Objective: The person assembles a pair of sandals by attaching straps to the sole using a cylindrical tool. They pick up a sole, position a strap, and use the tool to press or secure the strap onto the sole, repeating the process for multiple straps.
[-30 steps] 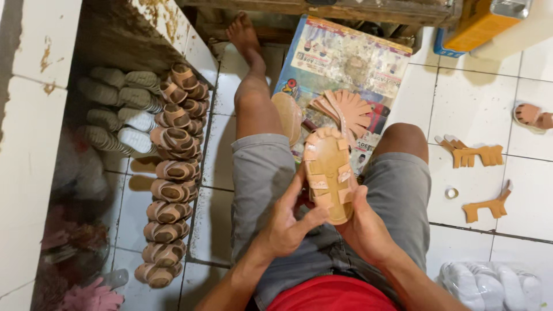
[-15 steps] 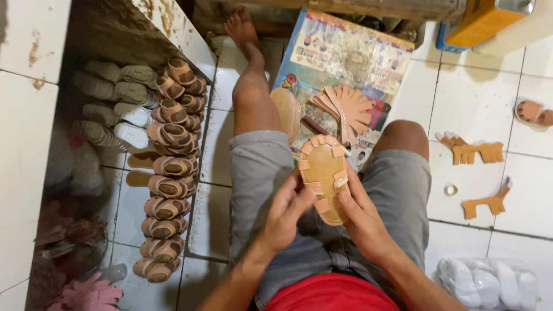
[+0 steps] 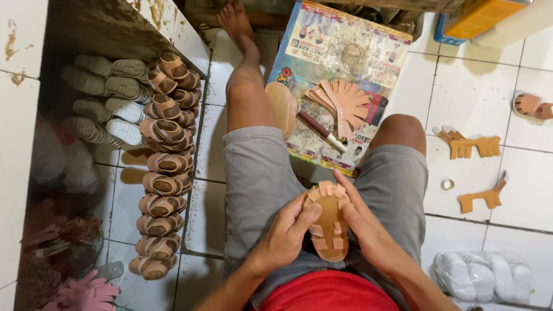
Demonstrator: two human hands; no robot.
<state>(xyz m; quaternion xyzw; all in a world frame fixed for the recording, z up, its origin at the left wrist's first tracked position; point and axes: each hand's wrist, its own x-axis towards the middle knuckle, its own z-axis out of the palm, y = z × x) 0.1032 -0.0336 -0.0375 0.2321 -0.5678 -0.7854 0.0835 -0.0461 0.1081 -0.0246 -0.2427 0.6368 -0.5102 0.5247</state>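
White tiled floor (image 3: 472, 86), tan strappy sandal (image 3: 328, 227)

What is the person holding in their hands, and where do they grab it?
A small tan sandal, held over the lap. The left hand grips its left edge, thumb on the sole; the right hand presses along its right edge.

Small tan sandal (image 3: 328, 222) lowered from above the knees to the lap, both hands (image 3: 291, 230) drawn closer to the body
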